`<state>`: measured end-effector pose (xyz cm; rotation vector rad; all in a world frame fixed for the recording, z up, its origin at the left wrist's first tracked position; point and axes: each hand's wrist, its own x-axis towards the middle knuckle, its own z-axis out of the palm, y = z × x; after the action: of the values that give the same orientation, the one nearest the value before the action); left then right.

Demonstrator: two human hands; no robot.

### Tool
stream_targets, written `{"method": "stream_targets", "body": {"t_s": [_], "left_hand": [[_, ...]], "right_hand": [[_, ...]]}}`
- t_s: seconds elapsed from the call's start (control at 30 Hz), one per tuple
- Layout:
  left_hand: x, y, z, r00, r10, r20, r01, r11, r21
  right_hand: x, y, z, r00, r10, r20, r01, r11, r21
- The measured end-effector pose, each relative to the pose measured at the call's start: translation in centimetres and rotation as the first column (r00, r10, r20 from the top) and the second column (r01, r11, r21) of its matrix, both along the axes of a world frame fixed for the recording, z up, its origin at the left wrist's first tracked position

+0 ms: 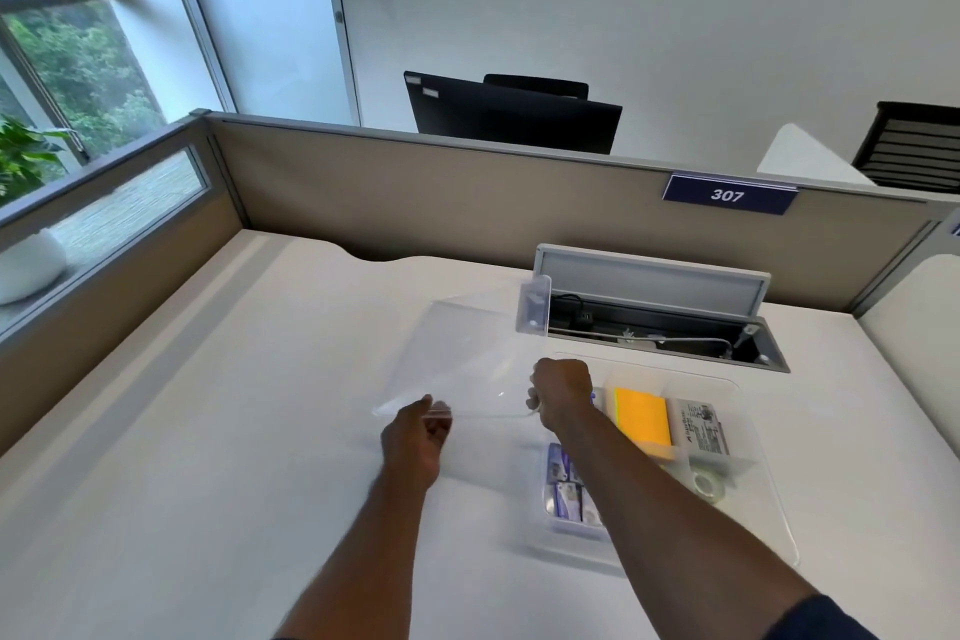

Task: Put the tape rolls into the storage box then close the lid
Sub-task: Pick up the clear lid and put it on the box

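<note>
A clear plastic lid (pixel 467 353) with a latch at its far corner hangs tilted above the white desk, left of the clear storage box (pixel 769 499). My left hand (pixel 415 437) grips the lid's near left edge. My right hand (pixel 561 392) grips its near right corner, beside the box's left rim. Inside the box lie a yellow pad (pixel 642 418), a labelled white packet (pixel 698 429), small blue-and-white packs (pixel 563 489) and one clear tape roll (pixel 707 486) at the right. My right forearm crosses over part of the box.
An open cable hatch (pixel 660 322) with its raised grey flap lies behind the box. Beige partition walls (pixel 415 203) close the desk at the back and left. A sign reading 307 (pixel 727 195) hangs on the partition. A dark monitor back (pixel 511 112) shows beyond it.
</note>
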<state>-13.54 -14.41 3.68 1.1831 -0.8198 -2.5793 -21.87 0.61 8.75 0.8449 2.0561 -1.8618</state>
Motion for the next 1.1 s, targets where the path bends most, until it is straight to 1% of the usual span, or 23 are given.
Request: {"method": "stream_targets", "body": {"t_s": [0.07,0.17,0.23,0.3,0.37,0.43,0.5,0.57,0.63,0.73,0.8,0.87,0.93,1.0,1.1], "left_hand": [[-0.6,2.2,0.8,0.997,-0.061,-0.054,0.063,0.998,0.029],[-1.1,4.7,1.3,0.985,-0.120,-0.121,0.123,0.992,0.015],[-1.2,5.5,1.2,0.974,-0.154,-0.166,0.157,0.988,0.003],[-1.1,6.3,1.1,0.959,-0.184,-0.218,0.181,0.983,-0.031],[-0.9,6.4,0.9,0.936,-0.237,-0.260,0.219,0.971,-0.096],[-0.7,6.3,1.1,0.905,-0.315,-0.287,0.275,0.946,-0.173],[-0.7,6.1,1.5,0.880,-0.373,-0.293,0.312,0.920,-0.237],[-1.1,5.9,2.2,0.869,-0.399,-0.293,0.321,0.905,-0.280],[-1.7,6.0,3.2,0.858,-0.410,-0.309,0.323,0.899,-0.296],[-2.8,6.0,4.7,0.831,-0.433,-0.349,0.342,0.893,-0.293],[-3.4,6.1,5.9,0.813,-0.450,-0.370,0.350,0.885,-0.307],[-4.1,6.3,7.2,0.810,-0.457,-0.368,0.333,0.874,-0.353],[-4.7,6.6,8.3,0.815,-0.462,-0.351,0.294,0.850,-0.437],[-5.0,6.8,9.1,0.812,-0.472,-0.343,0.242,0.807,-0.538],[-5.0,7.0,9.5,0.818,-0.470,-0.332,0.170,0.748,-0.641]], "right_hand": [[0.4,1.8,-0.2,0.999,0.052,-0.016,-0.051,0.998,0.030],[0.7,4.7,0.2,0.998,0.054,-0.023,-0.053,0.996,0.068],[0.7,6.3,0.6,0.996,0.079,-0.042,-0.073,0.988,0.137],[0.9,8.0,1.0,0.986,0.154,-0.066,-0.138,0.969,0.203],[1.4,9.6,1.3,0.972,0.231,-0.038,-0.221,0.959,0.179],[1.6,11.5,1.4,0.976,0.215,-0.031,-0.208,0.967,0.147],[1.7,13.1,1.5,0.990,0.118,-0.078,-0.111,0.990,0.088],[1.5,14.4,1.7,0.991,0.001,-0.131,-0.001,1.000,-0.002],[1.2,15.5,2.1,0.985,-0.046,-0.166,0.032,0.996,-0.085],[0.6,16.9,2.9,0.971,-0.074,-0.227,0.022,0.975,-0.221],[0.2,17.7,3.8,0.960,-0.106,-0.261,0.010,0.939,-0.344],[-0.4,18.6,4.9,0.953,-0.139,-0.268,-0.001,0.886,-0.463],[-1.1,19.7,5.9,0.954,-0.138,-0.266,-0.037,0.827,-0.561],[-1.8,20.8,6.8,0.955,-0.115,-0.274,-0.091,0.763,-0.640],[-2.6,22.2,7.8,0.952,-0.081,-0.295,-0.167,0.671,-0.722]]}}
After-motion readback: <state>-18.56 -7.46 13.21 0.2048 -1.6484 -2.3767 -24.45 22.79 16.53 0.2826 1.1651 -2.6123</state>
